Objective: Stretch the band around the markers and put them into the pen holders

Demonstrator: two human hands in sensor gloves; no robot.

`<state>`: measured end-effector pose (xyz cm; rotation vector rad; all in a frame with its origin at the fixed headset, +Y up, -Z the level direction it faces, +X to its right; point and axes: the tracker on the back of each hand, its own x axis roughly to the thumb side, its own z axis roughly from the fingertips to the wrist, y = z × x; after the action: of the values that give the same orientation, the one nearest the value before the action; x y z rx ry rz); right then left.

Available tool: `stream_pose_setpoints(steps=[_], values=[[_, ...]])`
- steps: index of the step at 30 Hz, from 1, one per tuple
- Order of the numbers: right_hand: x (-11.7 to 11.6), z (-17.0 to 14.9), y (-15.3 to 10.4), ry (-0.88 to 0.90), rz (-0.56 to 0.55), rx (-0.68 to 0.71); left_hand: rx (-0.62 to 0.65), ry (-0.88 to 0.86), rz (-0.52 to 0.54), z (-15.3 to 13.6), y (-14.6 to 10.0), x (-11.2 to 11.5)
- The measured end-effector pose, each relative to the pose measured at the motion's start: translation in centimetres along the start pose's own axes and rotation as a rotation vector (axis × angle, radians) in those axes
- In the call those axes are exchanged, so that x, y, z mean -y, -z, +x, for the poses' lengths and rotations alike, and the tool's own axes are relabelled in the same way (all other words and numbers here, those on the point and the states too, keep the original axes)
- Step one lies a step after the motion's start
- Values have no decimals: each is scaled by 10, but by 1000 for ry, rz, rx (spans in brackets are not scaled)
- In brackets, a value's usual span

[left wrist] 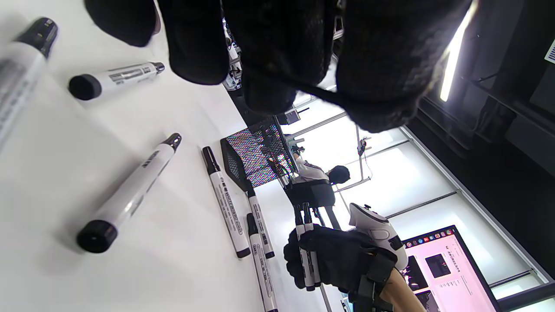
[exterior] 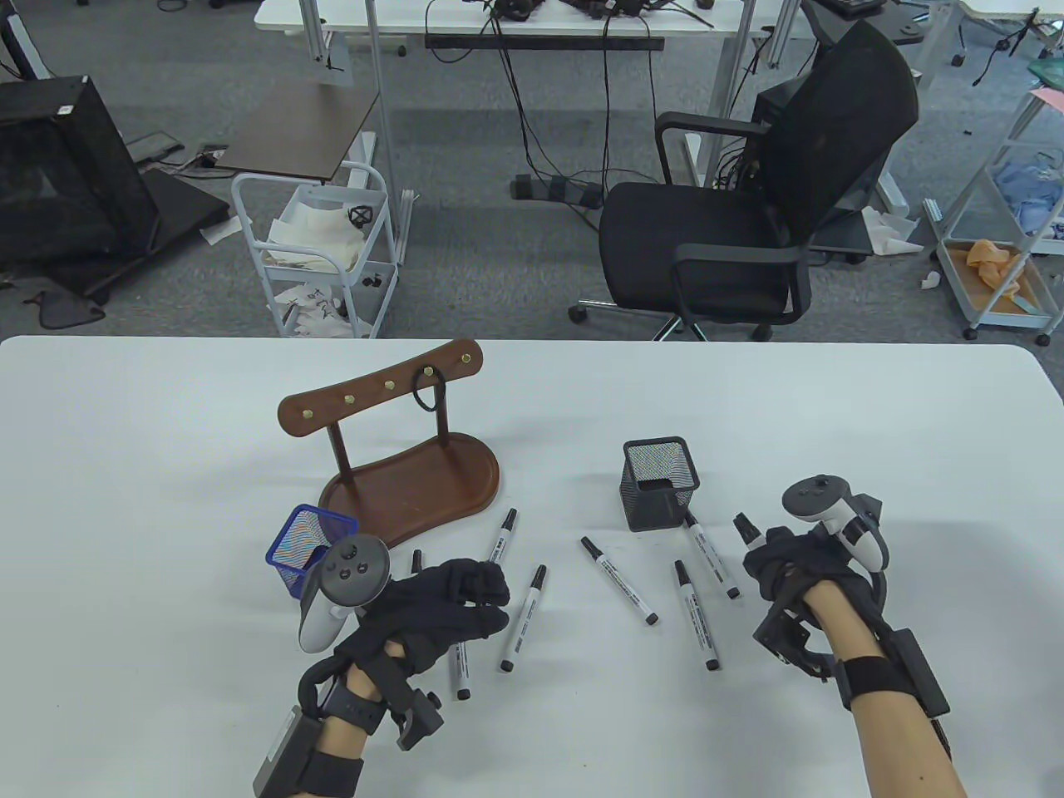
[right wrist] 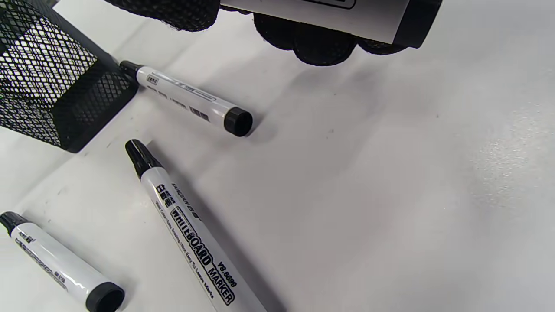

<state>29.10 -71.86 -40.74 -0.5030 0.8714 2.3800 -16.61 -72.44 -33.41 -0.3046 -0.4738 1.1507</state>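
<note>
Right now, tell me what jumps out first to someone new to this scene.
The loose whiteboard markers scattered across the white table catch the eye first. Next, the right hand gripping markers near the black mesh pen holder. Behind the left hand, a blue pen holder sits by a wooden stand.

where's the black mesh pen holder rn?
Table view: black mesh pen holder stands right of centre, right of the wooden stand, a marker at its front corner.

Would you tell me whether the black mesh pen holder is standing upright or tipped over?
Upright. In the table view the black mesh pen holder stands on its base on the table, open top facing up.
</note>
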Motion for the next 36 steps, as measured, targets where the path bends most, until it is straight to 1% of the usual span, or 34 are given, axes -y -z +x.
stream_pose_setpoints(steps=[10,19,26,28,31,36], values=[[4,4,3,73,-28,19,0,-2,-1,0,0,0],[2,14,12,108,-70,20,2,-1,-3,0,0,1],[-4,24,23,76,-66,18,1,-4,-5,0,0,1],[-6,26,25,69,-94,2,1,-4,-6,0,0,1],[-9,28,29,35,-97,-13,1,-5,-6,0,0,1],[-15,35,35,-35,-145,-40,-1,-6,-6,0,0,1]])
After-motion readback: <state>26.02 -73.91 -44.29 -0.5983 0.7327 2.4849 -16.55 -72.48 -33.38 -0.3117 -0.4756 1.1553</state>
